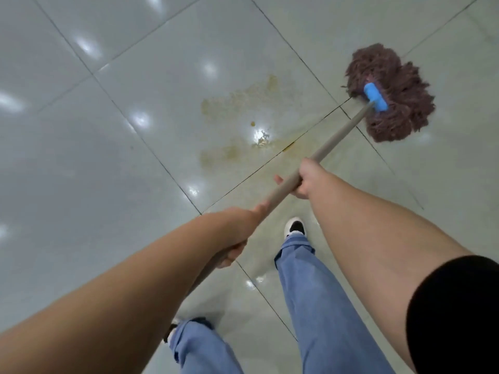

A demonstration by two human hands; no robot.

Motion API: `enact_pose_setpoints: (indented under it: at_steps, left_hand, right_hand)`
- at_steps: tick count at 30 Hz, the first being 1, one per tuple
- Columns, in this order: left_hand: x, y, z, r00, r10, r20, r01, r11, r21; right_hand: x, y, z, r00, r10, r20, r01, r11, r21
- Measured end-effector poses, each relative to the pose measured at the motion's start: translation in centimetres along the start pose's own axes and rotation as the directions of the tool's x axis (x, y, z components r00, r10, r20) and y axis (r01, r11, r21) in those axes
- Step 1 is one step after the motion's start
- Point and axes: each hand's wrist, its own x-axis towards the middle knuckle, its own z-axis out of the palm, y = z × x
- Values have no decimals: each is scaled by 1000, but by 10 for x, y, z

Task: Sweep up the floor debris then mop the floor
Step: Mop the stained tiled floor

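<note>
Maroon mop (391, 93), two hands' grip.

The mop head (391, 95) was dull maroon with a bright blue clamp (376, 97), the handle (337, 136) beige, the floor tiles (108, 157) pale grey-green, stained yellowish-brown.

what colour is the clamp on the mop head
Bright blue clamp, against the maroon mop head; head view.

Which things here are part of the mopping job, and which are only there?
Job:
- brown string mop head on a grey pole
- yellowish smeared stain
- left hand, right hand, both gripping the pole

Only there:
- glossy white tiled floor
- black-and-white shoe
</note>
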Motion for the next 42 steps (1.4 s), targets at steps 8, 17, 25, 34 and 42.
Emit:
enact_pose_setpoints:
  at_steps: [8, 17, 25, 34, 42]
  left_hand:
    - [-22, -340, -50, 997, -64, -43, 63, 998, -23]
    - [-49, -535, -68, 960, -250, 128, 263, 960, -98]
    - [-50, -477, -36, 944, -303, 132, 315, 946, -81]
    - [-16, -212, -34, 993, -92, 69, 99, 990, -102]
    - [1, -63, -10, 996, 20, 86, -5, 985, -170]
  right_hand:
    - [-95, 279, 141, 978, 162, 129, -146, 982, -124]
    - [-152, 456, 221, 960, 275, 43, -246, 910, -333]
    - [-135, 411, 187, 963, 266, -30, -261, 910, -322]
    - [-54, 168, 103, 991, 127, 35, -107, 934, -342]
    - [-4, 46, 46, 995, -74, -62, 59, 974, -218]
